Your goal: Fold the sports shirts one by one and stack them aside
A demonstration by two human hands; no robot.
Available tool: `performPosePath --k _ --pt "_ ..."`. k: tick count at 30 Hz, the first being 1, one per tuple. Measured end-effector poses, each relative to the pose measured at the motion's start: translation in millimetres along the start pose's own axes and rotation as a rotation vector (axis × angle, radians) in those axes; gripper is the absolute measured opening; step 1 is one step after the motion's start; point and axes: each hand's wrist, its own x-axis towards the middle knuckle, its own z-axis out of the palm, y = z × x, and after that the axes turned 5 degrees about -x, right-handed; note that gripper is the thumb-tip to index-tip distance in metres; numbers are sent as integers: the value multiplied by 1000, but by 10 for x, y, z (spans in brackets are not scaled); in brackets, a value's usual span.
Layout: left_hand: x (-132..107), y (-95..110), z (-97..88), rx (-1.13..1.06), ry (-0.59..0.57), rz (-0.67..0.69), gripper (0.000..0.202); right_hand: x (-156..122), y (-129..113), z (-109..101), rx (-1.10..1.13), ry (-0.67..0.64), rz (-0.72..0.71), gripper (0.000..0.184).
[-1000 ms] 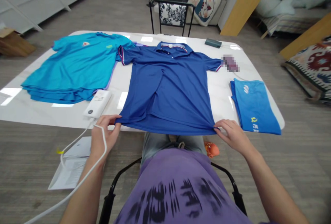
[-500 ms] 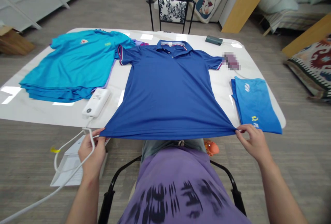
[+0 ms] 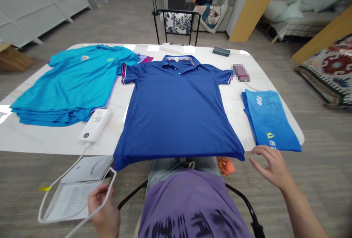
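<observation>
A dark blue polo shirt (image 3: 178, 113) lies spread on the white table, its collar at the far side and its hem hanging over the near edge. My right hand (image 3: 272, 166) is open beside the hem's right corner, apart from it, with thumb and fingers separated. Just beyond those fingers lies a folded lighter blue shirt (image 3: 268, 117). Below the hem's left corner is my left hand (image 3: 106, 210), off the shirt with bent fingers. A white cable (image 3: 95, 212) crosses in front of it, and whether the fingers grip the cable is unclear.
Teal shirts (image 3: 74, 84) are stacked at the left of the table (image 3: 41, 139), near a white power bank (image 3: 96, 125). A dark case (image 3: 221, 51) and a pixelated object (image 3: 241, 73) lie far right. An opened white box (image 3: 79, 183) sits below. Beyond are a chair (image 3: 178, 23) and a seated person.
Both hands have let go of the polo shirt's hem, which now droops at its corners. My left hand has moved down, my right hand has opened, and the view has tilted up slightly.
</observation>
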Motion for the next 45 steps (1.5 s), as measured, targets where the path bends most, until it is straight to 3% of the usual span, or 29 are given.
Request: performPosePath --k 2,4,5,7,10,12,14,17,21,24,28,30,34,37,40,42,45 --pt "-206 245 177 -87 -37 131 26 281 -49 -39 24 42 43 22" --pt "-136 650 488 -201 -281 369 28 757 -84 -31 54 75 75 23" --pt "22 897 685 -217 -403 494 34 1068 -87 -5 76 88 85 25" --pt "553 1415 1125 -165 -459 652 41 1799 -48 87 136 111 99 33" --pt "1612 2000 1779 -9 -385 706 41 2960 122 301 160 110 145 49" --pt "2250 2129 2122 113 -344 649 53 3584 270 457 44 65 192 58" --pt "2703 2052 2349 276 -392 587 67 3974 401 593 -82 -15 251 63" --pt "3018 1742 2482 482 -454 487 84 4100 524 717 -208 -106 300 64" --pt "3104 1433 2476 571 -460 492 91 3844 571 730 -280 -117 268 67" --pt "3169 1403 2476 592 -495 480 94 3745 583 704 -275 -70 270 66" --pt "3242 1442 2489 596 -491 479 93 3850 722 699 -201 -13 328 59" --pt "3234 1432 2473 581 -471 509 91 3911 884 673 -117 -61 351 58" --pt "3196 1402 2406 567 -481 520 89 3966 1261 549 95 -196 303 76" --pt "3269 1515 2417 546 -470 463 90 4089 1313 546 49 -132 271 73" --pt "3503 1800 2565 465 -373 489 86 4372 1035 745 5 -3 229 72" --pt "3737 2014 2736 429 -347 534 85 4596 762 945 4 -45 260 81" --pt "4120 2209 3015 495 -406 447 89 4869 497 1201 -66 -173 348 95"
